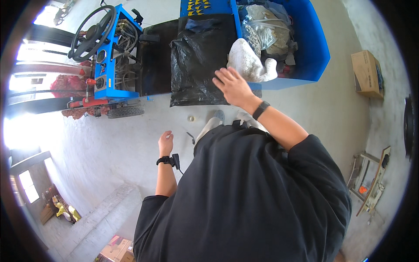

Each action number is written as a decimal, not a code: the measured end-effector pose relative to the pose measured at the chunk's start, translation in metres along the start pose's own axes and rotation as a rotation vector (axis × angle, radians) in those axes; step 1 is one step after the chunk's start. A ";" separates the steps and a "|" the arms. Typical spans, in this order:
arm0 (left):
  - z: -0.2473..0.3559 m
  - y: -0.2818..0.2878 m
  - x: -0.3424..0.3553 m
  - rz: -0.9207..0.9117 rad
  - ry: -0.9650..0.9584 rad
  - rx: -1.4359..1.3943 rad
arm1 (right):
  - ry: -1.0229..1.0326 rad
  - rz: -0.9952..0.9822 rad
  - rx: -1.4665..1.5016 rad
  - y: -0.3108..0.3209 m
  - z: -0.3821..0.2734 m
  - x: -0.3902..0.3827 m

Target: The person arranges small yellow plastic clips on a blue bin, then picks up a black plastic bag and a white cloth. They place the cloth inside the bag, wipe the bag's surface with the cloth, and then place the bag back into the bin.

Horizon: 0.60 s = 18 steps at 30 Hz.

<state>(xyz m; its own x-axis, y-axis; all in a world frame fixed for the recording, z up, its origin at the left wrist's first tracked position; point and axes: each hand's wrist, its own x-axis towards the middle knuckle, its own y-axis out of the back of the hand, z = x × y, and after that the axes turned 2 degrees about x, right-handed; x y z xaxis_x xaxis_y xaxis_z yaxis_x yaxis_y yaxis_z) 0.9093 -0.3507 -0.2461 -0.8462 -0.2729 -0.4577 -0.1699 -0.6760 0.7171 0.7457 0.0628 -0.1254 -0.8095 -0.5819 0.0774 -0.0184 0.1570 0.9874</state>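
Note:
My right hand is open, fingers extended, over the right part of a crumpled black plastic sheet on the blue vehicle's deck. Just beyond its fingers lies a dirty white cloth or glove at the edge of a blue bin. My left hand hangs low at my left side, below the deck, fingers loosely curled; whatever they may hold is hidden. A dark blue cloth lies on the sheet.
The blue vehicle has a steering wheel and control panel at left. The bin holds crumpled bags. A cardboard box stands at right, a leaning frame below it, and more boxes at lower left, near a concrete ledge.

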 end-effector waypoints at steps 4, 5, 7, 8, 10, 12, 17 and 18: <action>0.028 0.004 -0.026 0.058 -0.122 0.091 | -0.308 0.125 -0.295 0.025 0.032 -0.033; 0.037 0.004 -0.031 0.066 -0.131 0.103 | -0.370 0.108 -0.351 0.023 0.047 -0.039; 0.055 0.006 -0.044 0.111 -0.216 0.067 | -0.398 0.173 -0.116 0.022 0.068 -0.044; 0.065 0.008 -0.050 0.135 -0.258 0.048 | -0.420 0.163 -0.037 0.024 0.075 -0.045; 0.095 0.015 -0.070 0.189 -0.292 0.032 | -0.466 0.309 0.051 0.037 0.079 -0.050; 0.120 0.027 -0.093 0.242 -0.310 0.017 | -0.455 0.507 0.081 0.050 0.091 -0.052; 0.157 0.050 -0.135 0.319 -0.360 0.007 | -0.413 0.915 0.211 0.098 0.094 -0.046; 0.165 0.055 -0.142 0.333 -0.389 0.018 | -0.351 0.950 0.218 0.110 0.089 -0.042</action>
<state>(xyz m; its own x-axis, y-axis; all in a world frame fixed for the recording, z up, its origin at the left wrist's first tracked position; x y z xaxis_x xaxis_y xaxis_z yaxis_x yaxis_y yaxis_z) 0.9365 -0.2361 -0.0546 -0.9807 -0.1942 0.0241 0.1351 -0.5827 0.8014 0.7254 0.1757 -0.0321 -0.6709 0.1167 0.7323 0.6393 0.5915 0.4914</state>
